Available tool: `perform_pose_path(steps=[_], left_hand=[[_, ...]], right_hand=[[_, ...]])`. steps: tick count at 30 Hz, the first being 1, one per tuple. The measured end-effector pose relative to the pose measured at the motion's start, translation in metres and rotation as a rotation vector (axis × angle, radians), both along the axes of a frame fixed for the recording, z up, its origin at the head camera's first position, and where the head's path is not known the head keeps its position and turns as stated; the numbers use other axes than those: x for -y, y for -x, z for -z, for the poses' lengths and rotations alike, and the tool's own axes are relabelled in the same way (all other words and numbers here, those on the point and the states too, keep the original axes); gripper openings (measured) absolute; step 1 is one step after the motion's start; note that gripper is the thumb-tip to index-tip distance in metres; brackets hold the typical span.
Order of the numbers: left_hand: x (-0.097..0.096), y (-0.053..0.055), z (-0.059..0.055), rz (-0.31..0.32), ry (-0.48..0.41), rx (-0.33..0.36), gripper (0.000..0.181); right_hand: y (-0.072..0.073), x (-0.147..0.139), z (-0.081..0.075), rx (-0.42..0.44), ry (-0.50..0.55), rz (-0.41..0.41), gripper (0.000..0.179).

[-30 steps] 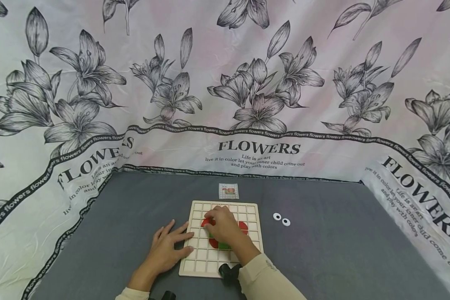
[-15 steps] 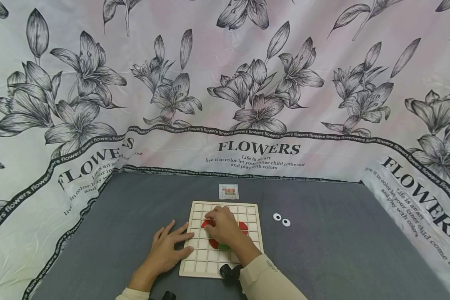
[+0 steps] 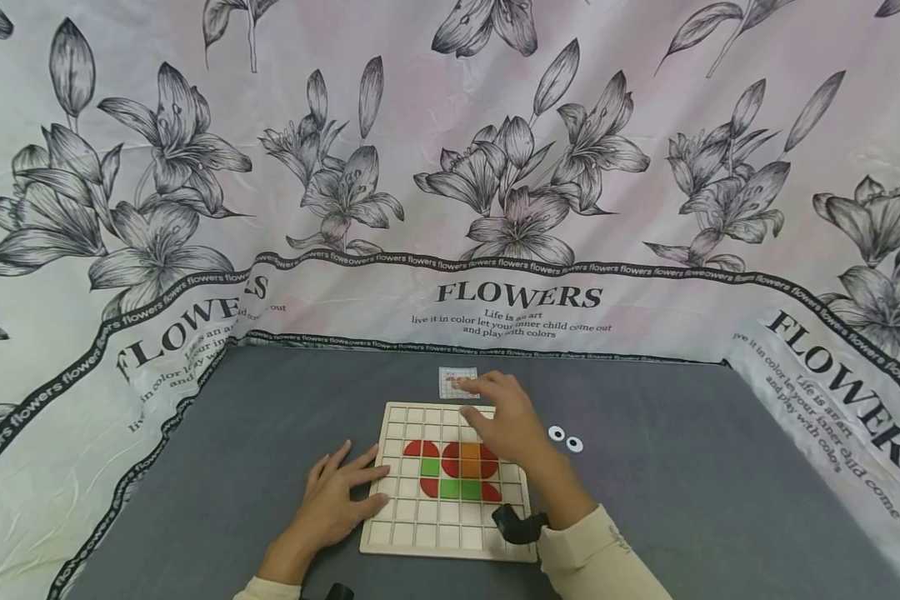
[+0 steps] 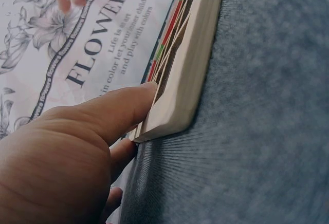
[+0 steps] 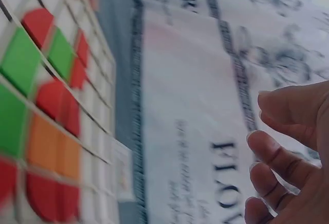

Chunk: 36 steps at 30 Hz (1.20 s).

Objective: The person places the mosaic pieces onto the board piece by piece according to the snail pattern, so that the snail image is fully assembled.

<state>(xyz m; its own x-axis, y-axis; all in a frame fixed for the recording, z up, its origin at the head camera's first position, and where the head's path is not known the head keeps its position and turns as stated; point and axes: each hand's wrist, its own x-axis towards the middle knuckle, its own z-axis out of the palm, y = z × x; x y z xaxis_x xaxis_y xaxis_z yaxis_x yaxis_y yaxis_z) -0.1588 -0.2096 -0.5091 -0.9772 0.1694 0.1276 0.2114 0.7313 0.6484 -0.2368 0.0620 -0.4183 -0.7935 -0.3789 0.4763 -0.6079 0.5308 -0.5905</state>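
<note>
A pale wooden grid board [image 3: 412,533] lies on the dark table. Set in its cells are several red quarter-round pieces [image 3: 429,487], green squares [image 3: 431,467] and orange squares [image 3: 471,460]. My left hand [image 3: 333,500] rests at the board's left edge with fingers spread; in the left wrist view the thumb [image 4: 128,108] touches the rim. Raised over the far right part of the board is my right hand [image 3: 512,427]. Its fingers [image 5: 277,157] are loosely bent with nothing between them. In the head view its fingertips overlap a small picture card [image 3: 446,392] beyond the board.
Two white discs with black dots, like eyes [image 3: 557,433], lie on the table [image 3: 682,483] right of the board. A flower-printed cloth [image 3: 345,292] hangs behind and at both sides. A black wrist camera [image 3: 517,525] on the right wrist hides the board's lower right area.
My right hand has lifted off the pieces at the board's upper left and moved right and away, toward the card. The red, green and orange pieces are now uncovered. My left hand has stayed put.
</note>
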Motion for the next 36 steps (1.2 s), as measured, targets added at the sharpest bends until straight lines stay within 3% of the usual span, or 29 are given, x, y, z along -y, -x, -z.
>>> perform_pose_path(steps=[7,15,25,36], left_hand=[[0.001,-0.001,-0.001,0.007,-0.012,0.0,0.041],[0.002,0.0,0.0,0.005,-0.01,-0.005,0.041],[0.002,0.001,0.0,0.017,-0.016,0.001,0.041],[0.002,0.0,0.0,0.011,-0.026,-0.004,0.04]], right_hand=[[-0.005,-0.049,-0.015,-0.095,0.068,0.056,0.033],[-0.01,-0.091,-0.013,-0.149,0.107,0.082,0.035],[-0.001,-0.127,0.025,-0.136,0.095,0.117,0.03],[0.004,-0.142,0.06,0.073,0.017,0.24,0.033]])
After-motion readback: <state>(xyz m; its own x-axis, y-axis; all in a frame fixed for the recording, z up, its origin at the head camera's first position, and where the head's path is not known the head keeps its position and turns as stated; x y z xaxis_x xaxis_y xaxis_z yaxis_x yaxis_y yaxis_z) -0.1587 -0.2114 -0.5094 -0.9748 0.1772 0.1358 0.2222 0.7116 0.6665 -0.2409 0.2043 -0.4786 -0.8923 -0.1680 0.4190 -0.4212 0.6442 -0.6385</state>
